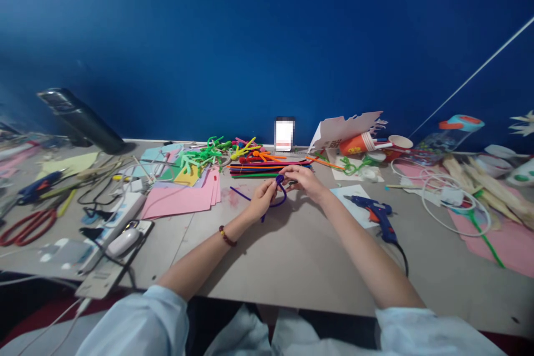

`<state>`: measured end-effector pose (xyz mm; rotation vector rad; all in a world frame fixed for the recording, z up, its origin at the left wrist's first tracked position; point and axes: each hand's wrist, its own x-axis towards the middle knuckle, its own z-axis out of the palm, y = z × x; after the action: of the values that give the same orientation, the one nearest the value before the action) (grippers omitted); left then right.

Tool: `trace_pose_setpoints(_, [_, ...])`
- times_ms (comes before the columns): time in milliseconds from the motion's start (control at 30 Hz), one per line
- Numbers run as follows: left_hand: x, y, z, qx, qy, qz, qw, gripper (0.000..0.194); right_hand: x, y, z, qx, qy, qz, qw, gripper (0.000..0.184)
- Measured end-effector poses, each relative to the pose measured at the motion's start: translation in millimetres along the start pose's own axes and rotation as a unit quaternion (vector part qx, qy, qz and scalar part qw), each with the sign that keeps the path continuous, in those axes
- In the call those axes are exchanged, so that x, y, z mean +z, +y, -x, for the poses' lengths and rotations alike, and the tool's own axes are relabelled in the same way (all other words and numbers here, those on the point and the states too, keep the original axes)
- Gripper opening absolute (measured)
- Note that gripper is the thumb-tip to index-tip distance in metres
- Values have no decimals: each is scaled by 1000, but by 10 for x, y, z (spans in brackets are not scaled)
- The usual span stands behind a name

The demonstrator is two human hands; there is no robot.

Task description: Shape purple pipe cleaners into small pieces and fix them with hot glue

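Note:
My left hand (262, 200) and my right hand (302, 181) meet above the tabletop, and the fingertips of both pinch a dark purple pipe cleaner (278, 193). It is bent into a small loop, with one end trailing left across the table (240, 194). Behind my hands lies a bundle of straight multicoloured pipe cleaners (267, 168). A blue and orange hot glue gun (375, 217) rests on a white sheet to the right of my right wrist. A beaded bracelet (227, 236) circles my left wrist.
Pink paper sheets (179, 201) lie left of my hands, beyond them a heap of twisted pipe cleaners (204, 157). Red-handled scissors (27, 228) and a power strip (117, 219) sit far left. Paper cups (356, 144) and white hoops (454, 206) crowd the right.

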<state>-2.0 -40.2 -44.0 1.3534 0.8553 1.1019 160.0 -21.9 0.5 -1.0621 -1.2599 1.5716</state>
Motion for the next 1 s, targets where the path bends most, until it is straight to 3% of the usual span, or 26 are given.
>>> trace_pose_setpoints(233, [24, 27, 55, 64, -27, -127, 989, 39, -52, -106, 52, -18, -24, 68, 997, 26])
trace_pose_setpoints(400, [17, -52, 35, 17, -52, -93, 994, 43, -55, -121, 50, -6, -20, 63, 998, 26])
trace_pose_setpoints(733, [8, -83, 9, 30, 20, -70, 997, 41, -39, 18, 12, -23, -21, 113, 993, 27])
trace_pose_setpoints(1000, [13, -68, -9, -11, -2, 10, 1000, 43, -19, 65, -17, -21, -10, 75, 997, 31])
